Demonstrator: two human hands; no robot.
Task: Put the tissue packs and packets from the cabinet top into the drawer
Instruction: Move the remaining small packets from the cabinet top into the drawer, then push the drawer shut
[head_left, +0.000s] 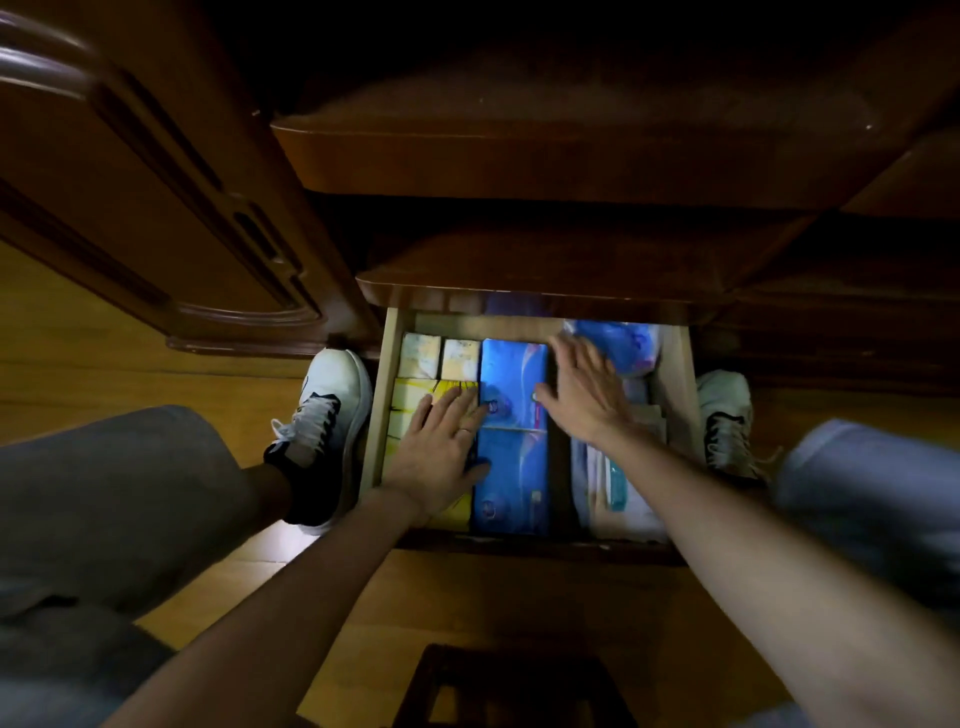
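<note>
head view: looking straight down into an open drawer, both bare forearms reaching in
left hand (441, 449): flat, fingers straight and spread, palm down on the yellow packs (415, 397), fingertips reaching the left edge of the blue pack (514, 441); a ring shows on one finger; it grips nothing
right hand (584, 395): flat and open, fingers straight and spread, slightly blurred; thumb touches the right edge of the blue pack, fingers lie toward the blue bag (623, 345); grips nothing
blue pack: long, lying flat down the middle of the drawer, front to back, between the two hands
yellow packs: in the left part of the drawer, just beside the blue pack, partly under the left hand
pale packs (439, 356): two small ones side by side at the back left, behind the yellow packs
blue bag: crumpled plastic at the back right corner, partly under the cabinet edge
white packets (623, 488): right part of the drawer, under the right forearm, one with a teal strip; details too blurred to tell
drawer (382, 395): light wood walls, pulled out from a dark cabinet (519, 291)
shoes (324, 410): white with dark trim, one at each side of the drawer, on a wood floor (104, 338)
stool (519, 686): dark frame at the bottom edge, on the floor
</note>
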